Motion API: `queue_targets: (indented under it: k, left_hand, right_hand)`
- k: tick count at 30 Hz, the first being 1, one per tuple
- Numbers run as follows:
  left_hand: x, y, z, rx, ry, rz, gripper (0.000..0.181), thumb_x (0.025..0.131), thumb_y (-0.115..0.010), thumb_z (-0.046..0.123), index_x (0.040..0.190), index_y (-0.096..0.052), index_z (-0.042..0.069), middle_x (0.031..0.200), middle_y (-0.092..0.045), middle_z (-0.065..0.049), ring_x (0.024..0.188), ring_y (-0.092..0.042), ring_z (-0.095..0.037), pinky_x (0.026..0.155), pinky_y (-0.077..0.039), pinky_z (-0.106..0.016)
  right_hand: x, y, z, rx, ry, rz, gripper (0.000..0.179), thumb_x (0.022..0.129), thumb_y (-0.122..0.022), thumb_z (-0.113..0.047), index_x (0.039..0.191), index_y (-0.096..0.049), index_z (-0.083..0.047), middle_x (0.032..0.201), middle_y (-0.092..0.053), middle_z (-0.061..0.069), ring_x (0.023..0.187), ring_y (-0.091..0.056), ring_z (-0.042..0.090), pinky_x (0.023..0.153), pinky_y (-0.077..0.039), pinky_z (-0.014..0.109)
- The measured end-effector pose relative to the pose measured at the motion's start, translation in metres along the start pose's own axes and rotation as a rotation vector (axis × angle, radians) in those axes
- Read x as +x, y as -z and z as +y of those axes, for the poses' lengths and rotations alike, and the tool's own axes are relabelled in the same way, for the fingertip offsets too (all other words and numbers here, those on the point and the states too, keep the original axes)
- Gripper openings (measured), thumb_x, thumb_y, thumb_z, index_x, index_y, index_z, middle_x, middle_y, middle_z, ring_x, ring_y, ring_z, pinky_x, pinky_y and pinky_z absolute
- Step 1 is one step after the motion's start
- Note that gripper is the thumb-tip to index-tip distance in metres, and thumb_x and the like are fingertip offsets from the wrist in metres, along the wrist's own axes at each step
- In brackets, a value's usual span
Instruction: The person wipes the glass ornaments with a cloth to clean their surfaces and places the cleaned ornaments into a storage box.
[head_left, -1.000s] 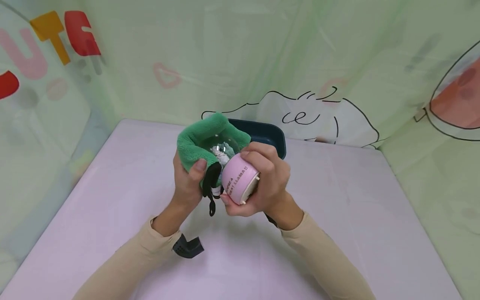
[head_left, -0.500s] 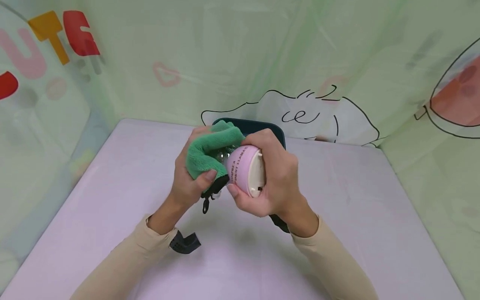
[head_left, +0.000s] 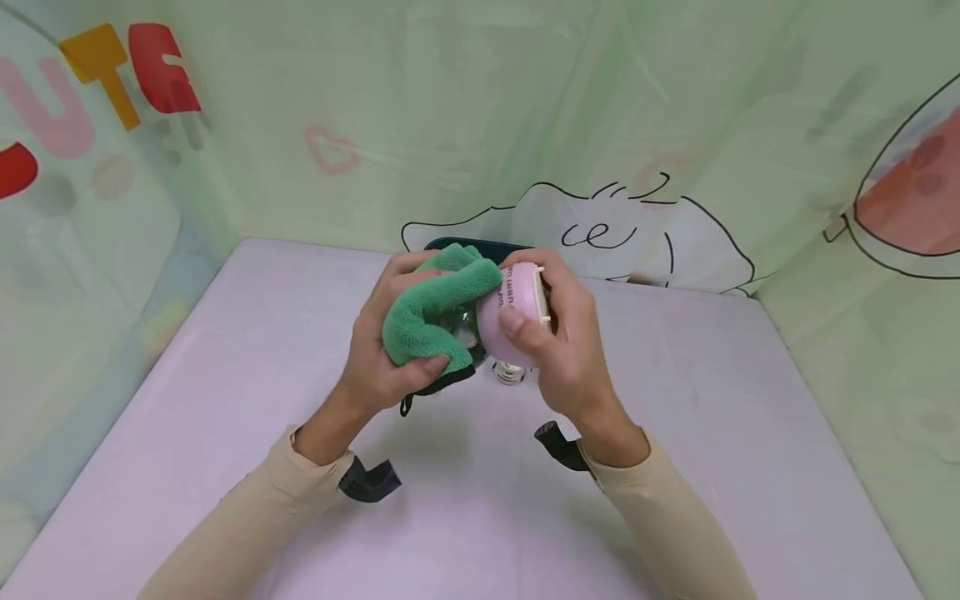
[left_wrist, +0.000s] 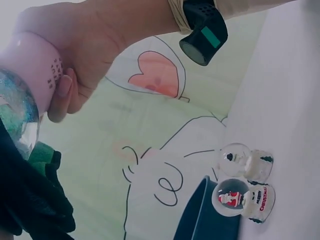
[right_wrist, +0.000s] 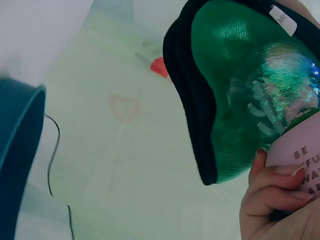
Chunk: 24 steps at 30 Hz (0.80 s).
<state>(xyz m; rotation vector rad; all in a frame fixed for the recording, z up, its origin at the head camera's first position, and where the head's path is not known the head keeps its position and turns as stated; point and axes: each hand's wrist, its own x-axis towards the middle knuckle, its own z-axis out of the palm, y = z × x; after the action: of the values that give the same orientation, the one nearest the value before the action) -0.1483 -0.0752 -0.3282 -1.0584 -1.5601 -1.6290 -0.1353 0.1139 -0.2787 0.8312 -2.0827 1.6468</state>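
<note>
My right hand (head_left: pixel 577 350) grips the pink base of a snow globe (head_left: pixel 491 325), tilted so its glass dome points left. Printed lettering runs round the base. My left hand (head_left: pixel 363 358) holds a green plush cloth (head_left: pixel 416 325) with black edging, folded round the dome. In the right wrist view, the cloth (right_wrist: pixel 225 50) spreads behind the clear glass, and glittery contents (right_wrist: pixel 287 75) show inside. Both hands are raised above the table. Most of the dome is hidden by cloth in the head view.
Two small snow globes, one with a Santa figure (left_wrist: pixel 232 199) and one with a snowman (left_wrist: pixel 235 157), stand on the table (head_left: pixel 225 350) beyond my hands. A dark blue bin (left_wrist: pixel 212 215) sits at the back, against the printed curtain (head_left: pixel 465 108).
My right hand has turned the snow globe and shifted slightly right, its thumb now across the base. My left hand has wrapped the cloth further round the dome. The small globes have come into view.
</note>
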Motion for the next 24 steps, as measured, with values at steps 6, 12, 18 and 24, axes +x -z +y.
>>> queue_targets:
  k: [6, 12, 18, 24]
  left_hand:
    - [0.000, -0.001, -0.002, 0.041, -0.040, 0.026, 0.060, 0.090, -0.069, 0.050, 0.128, -0.060, 0.005, 0.135, -0.055, -0.007, 0.129, -0.048, -0.035, 0.105, -0.043, -0.047]
    - [0.000, -0.005, -0.001, 0.053, -0.047, 0.093, 0.059, 0.090, -0.069, 0.051, 0.130, -0.060, 0.008, 0.135, -0.053, -0.014, 0.127, -0.050, -0.037, 0.104, -0.046, -0.046]
    - [-0.001, -0.007, 0.001, 0.057, -0.016, 0.134, 0.062, 0.090, -0.069, 0.052, 0.132, -0.058, 0.008, 0.136, -0.052, -0.015, 0.126, -0.051, -0.036, 0.103, -0.047, -0.044]
    - [-0.003, -0.007, 0.000, 0.022, 0.022, 0.179, 0.062, 0.089, -0.068, 0.052, 0.132, -0.060, 0.008, 0.134, -0.055, -0.013, 0.124, -0.053, -0.034, 0.103, -0.047, -0.041]
  right_hand:
    - [0.004, -0.003, 0.008, 0.269, -0.248, 0.041, 0.037, 0.083, -0.047, -0.025, 0.108, -0.062, -0.003, 0.092, -0.061, 0.007, 0.068, -0.060, 0.017, 0.055, -0.052, 0.029]
    - [0.001, -0.010, 0.012, 0.428, -0.468, 0.095, 0.044, 0.084, -0.046, -0.040, 0.117, -0.060, -0.014, 0.095, -0.061, 0.003, 0.068, -0.055, 0.015, 0.050, -0.043, 0.028]
    - [-0.005, -0.017, 0.016, 0.492, -0.556, 0.138, 0.049, 0.087, -0.045, -0.046, 0.126, -0.051, -0.016, 0.106, -0.058, 0.004, 0.077, -0.054, 0.016, 0.052, -0.040, 0.026]
    - [-0.010, -0.022, 0.019, 0.412, -0.354, 0.127, 0.045, 0.087, -0.044, -0.041, 0.119, -0.057, -0.011, 0.105, -0.059, 0.003, 0.083, -0.057, 0.016, 0.060, -0.049, 0.028]
